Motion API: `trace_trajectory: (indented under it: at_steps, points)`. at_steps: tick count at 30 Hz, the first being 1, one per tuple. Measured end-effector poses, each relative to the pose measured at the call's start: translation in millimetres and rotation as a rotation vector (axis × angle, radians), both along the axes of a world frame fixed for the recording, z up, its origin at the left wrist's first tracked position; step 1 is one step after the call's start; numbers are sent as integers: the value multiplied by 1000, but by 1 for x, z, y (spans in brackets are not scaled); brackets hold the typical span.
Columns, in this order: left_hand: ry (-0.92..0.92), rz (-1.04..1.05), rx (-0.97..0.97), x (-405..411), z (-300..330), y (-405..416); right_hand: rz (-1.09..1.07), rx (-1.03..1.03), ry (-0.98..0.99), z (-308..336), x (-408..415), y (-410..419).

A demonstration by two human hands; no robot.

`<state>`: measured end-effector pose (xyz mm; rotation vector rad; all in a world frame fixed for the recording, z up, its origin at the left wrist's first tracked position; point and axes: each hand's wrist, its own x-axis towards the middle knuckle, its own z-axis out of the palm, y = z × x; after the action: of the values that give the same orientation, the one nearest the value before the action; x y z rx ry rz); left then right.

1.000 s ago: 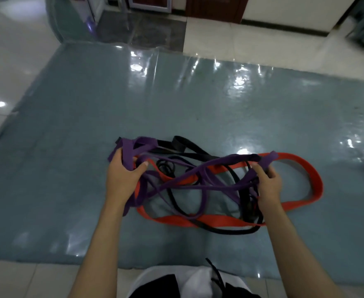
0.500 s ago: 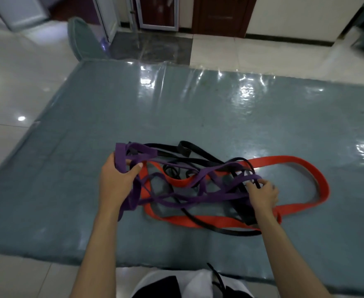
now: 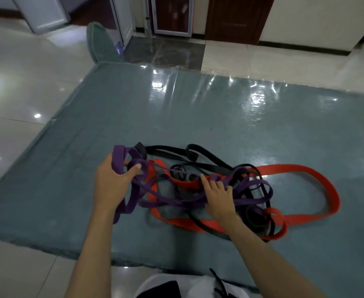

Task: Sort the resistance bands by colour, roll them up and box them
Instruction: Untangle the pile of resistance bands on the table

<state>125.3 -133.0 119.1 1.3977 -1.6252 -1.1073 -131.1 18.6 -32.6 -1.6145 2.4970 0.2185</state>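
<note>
Purple bands [image 3: 155, 203] (tangled with others): left hand [image 3: 112, 183] grips them, right hand [image 3: 218, 196] pinches them.

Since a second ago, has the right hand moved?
Yes. The right hand has moved left along the red band, from near its right loop toward the tangle's middle.

You are over a grey-green mat [image 3: 198, 117] under glossy, wrinkled plastic film, laid on pale polished floor tiles [image 3: 21, 87] with light glare. Beyond its far edge: a dark marble threshold [image 3: 166, 53], dark wooden doors [image 3: 237, 18], a cream wall [image 3: 314, 16].
</note>
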Motion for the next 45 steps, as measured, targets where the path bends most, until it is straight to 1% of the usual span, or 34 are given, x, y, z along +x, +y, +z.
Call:
trace_trajectory:
  at_steps: [2,5,8,11,17,21,23,25,28,30,31,32,34,35,37,39,40,42,43,45]
  points:
    - [2,22,5,2,0,-1,-26,-52,54,-4,-7,1]
    - [28,60,10,4,2,-5,-1,-120,73,-6,-22,12]
    - [15,66,14,6,3,-11,41,-293,31,-7,-36,27]
    - [0,63,22,6,3,-15,20,-497,-128,4,-47,32]
    - [-11,40,21,0,6,-22,-286,-732,-571,42,-61,28]
    - [18,48,30,-4,9,-28,-446,-1003,-733,57,-66,30]
    - [29,48,25,-6,12,-31,-550,-1059,-782,62,-71,31]
    - [34,50,11,-7,15,-33,-630,-1055,-770,61,-79,33]
    - [21,30,-5,-6,20,-35,-696,-927,-689,49,-94,35]
    - [-10,-7,1,-4,20,-36,-627,-742,-641,37,-103,34]
    - [-25,-32,6,-3,20,-36,-547,-598,-582,33,-107,31]
    - [-37,-57,11,-2,19,-36,-451,-417,-476,30,-108,28]
    - [-48,-98,25,-2,17,-36,-269,-44,-196,28,-104,22]
    - [-51,-111,29,-2,16,-35,-182,82,-99,29,-99,17]
    - [-57,-123,26,-3,12,-34,17,241,-21,33,-79,5]
    - [-59,-129,26,-4,10,-34,193,387,-47,34,-58,-7]
    - [-55,-128,29,-5,10,-34,229,479,-101,34,-48,-13]
    - [-38,-129,36,-6,10,-34,232,657,-213,27,-29,-20]
    - [-29,-133,37,-7,11,-33,223,709,-245,22,-21,-22]
    - [-23,-135,41,-7,11,-32,195,704,-292,13,-6,-24]
